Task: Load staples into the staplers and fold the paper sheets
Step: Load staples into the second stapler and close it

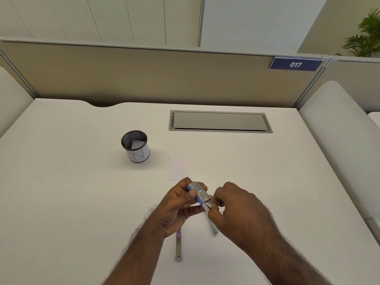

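My left hand (176,208) grips a small grey and blue staple box (199,193) with a barcode, held above the desk. The fingertips of my right hand (236,210) pinch at the box's open lower end, where a pale inner tray shows. Two staplers lie opened out on the white desk below my hands: one grey metal arm (178,246) with a lilac part sticks out under my left wrist, another (212,226) shows under my right hand. A small white paper sheet (178,168) lies flat just beyond my hands.
A black mesh pen cup (135,145) with a white wrap and a paper inside stands at the left middle of the desk (82,202). A grey cable hatch (220,121) is set in the desk's far side, before a beige partition.
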A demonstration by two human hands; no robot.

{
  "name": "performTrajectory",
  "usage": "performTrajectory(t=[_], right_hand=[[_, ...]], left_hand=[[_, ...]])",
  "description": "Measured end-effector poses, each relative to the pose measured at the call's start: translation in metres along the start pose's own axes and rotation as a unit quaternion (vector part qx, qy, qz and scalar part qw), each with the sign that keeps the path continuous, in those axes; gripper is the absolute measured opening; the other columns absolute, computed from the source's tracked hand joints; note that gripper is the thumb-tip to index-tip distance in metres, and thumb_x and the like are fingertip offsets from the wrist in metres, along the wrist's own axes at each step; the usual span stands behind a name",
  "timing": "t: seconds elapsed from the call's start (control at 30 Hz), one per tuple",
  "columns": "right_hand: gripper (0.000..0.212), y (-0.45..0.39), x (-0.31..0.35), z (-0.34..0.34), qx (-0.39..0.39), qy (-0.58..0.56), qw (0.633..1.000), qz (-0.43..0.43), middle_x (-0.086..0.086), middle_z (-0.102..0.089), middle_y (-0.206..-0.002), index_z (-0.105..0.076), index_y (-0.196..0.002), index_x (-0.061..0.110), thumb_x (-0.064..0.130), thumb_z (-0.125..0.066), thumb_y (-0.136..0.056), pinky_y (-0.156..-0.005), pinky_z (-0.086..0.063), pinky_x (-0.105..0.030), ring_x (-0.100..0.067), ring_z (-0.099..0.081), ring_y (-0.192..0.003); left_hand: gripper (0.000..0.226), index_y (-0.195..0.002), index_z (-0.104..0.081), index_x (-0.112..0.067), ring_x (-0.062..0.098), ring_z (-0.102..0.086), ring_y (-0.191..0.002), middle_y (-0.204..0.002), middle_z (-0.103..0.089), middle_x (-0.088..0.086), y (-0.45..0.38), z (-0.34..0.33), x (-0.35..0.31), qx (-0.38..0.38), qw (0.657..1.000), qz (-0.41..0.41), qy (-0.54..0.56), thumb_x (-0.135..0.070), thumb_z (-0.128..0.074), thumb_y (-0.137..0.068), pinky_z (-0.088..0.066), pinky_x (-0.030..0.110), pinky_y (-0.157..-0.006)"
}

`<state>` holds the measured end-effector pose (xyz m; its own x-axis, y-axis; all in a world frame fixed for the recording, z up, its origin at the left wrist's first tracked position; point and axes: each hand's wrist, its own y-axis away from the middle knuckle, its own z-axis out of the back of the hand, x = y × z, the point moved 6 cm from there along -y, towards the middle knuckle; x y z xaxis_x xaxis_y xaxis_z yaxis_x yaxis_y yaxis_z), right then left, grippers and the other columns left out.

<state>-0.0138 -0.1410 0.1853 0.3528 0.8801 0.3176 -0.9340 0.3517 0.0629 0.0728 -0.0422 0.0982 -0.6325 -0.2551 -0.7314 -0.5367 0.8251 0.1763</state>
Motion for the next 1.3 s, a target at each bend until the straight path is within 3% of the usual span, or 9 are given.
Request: performTrajectory(t=[0.2,0.3,0.5,0.57,0.7,0.93,1.07,1.3], right_hand=[[0.015,0.005,-0.010,0.011,-0.050,-0.022,0.998,-0.009,0.012,-0.056,-0.082,-0.054,-0.077,0.031,0.045,-0.050,-0.081,-0.058,-0.047,-0.024,-0.004,-0.060,-0.067],[0.013,0.008,-0.014,0.016,-0.066,-0.145,0.987,-0.002,0.019,-0.060,-0.086,-0.056,-0.076,0.036,0.048,-0.051,-0.075,-0.061,-0.053,-0.026,0.001,-0.063,-0.072],[0.010,0.026,-0.002,0.010,-0.089,-0.326,0.932,0.129,0.015,-0.067,-0.097,-0.064,-0.083,0.027,0.018,-0.063,-0.079,-0.069,-0.058,-0.029,-0.012,-0.067,-0.091],[0.010,0.030,0.001,0.003,-0.095,-0.313,0.934,0.145,0.019,-0.066,-0.108,-0.064,-0.084,0.027,0.018,-0.064,-0.080,-0.073,-0.057,-0.027,-0.008,-0.066,-0.102],[0.008,0.030,0.004,0.001,-0.130,-0.237,0.951,0.150,0.027,-0.061,-0.120,-0.062,-0.085,0.031,0.024,-0.063,-0.081,-0.069,-0.048,-0.009,0.002,-0.060,-0.109],[0.006,0.033,0.008,-0.005,-0.144,-0.141,0.964,0.175,0.027,-0.058,-0.125,-0.063,-0.085,0.030,0.027,-0.066,-0.081,-0.070,-0.055,-0.018,0.009,-0.050,-0.118],[0.003,0.032,0.009,-0.006,-0.152,-0.137,0.961,0.185,0.020,-0.062,-0.122,-0.063,-0.085,0.026,0.024,-0.064,-0.083,-0.073,-0.054,-0.016,0.004,-0.050,-0.123],[0.003,0.033,0.009,-0.011,-0.144,-0.102,0.965,0.193,0.018,-0.060,-0.125,-0.061,-0.085,0.026,0.025,-0.062,-0.083,-0.073,-0.046,-0.008,0.003,-0.051,-0.119]], left_hand=[[0.031,-0.097,-0.070,-0.013,0.035,-0.070,-0.099,-0.107,-0.071,0.012,-0.004,0.009,0.003,-0.010,0.998,-0.011,0.062,-0.027,-0.085,-0.073,-0.061,0.033,-0.071],[0.032,-0.097,-0.071,-0.013,0.035,-0.070,-0.099,-0.109,-0.071,0.012,-0.005,0.014,0.004,-0.020,0.996,-0.024,0.086,-0.026,-0.085,-0.072,-0.062,0.034,-0.072],[0.039,-0.097,-0.072,-0.010,0.035,-0.071,-0.097,-0.110,-0.071,0.015,-0.007,0.018,0.000,-0.049,0.989,-0.048,0.128,-0.025,-0.090,-0.066,-0.062,0.034,-0.072],[0.040,-0.099,-0.072,-0.010,0.036,-0.070,-0.098,-0.110,-0.070,0.016,-0.008,0.017,-0.001,-0.050,0.989,-0.050,0.130,-0.025,-0.090,-0.066,-0.062,0.034,-0.071],[0.042,-0.100,-0.071,-0.010,0.036,-0.070,-0.098,-0.110,-0.070,0.017,-0.007,0.013,0.000,-0.049,0.989,-0.047,0.132,-0.025,-0.089,-0.066,-0.062,0.033,-0.068],[0.052,-0.103,-0.065,-0.011,0.034,-0.071,-0.092,-0.108,-0.070,0.016,-0.006,0.009,0.001,-0.061,0.990,-0.035,0.119,-0.028,-0.091,-0.062,-0.062,0.033,-0.066],[0.060,-0.121,-0.055,-0.014,0.031,-0.071,-0.090,-0.107,-0.070,0.017,-0.004,0.007,0.005,-0.062,0.989,-0.012,0.136,-0.019,-0.084,-0.070,-0.063,0.034,-0.067],[0.030,-0.117,-0.066,-0.014,0.030,-0.071,-0.094,-0.107,-0.071,0.014,-0.003,0.010,0.008,-0.070,0.991,-0.003,0.115,-0.014,-0.054,-0.089,-0.062,0.030,-0.066]])
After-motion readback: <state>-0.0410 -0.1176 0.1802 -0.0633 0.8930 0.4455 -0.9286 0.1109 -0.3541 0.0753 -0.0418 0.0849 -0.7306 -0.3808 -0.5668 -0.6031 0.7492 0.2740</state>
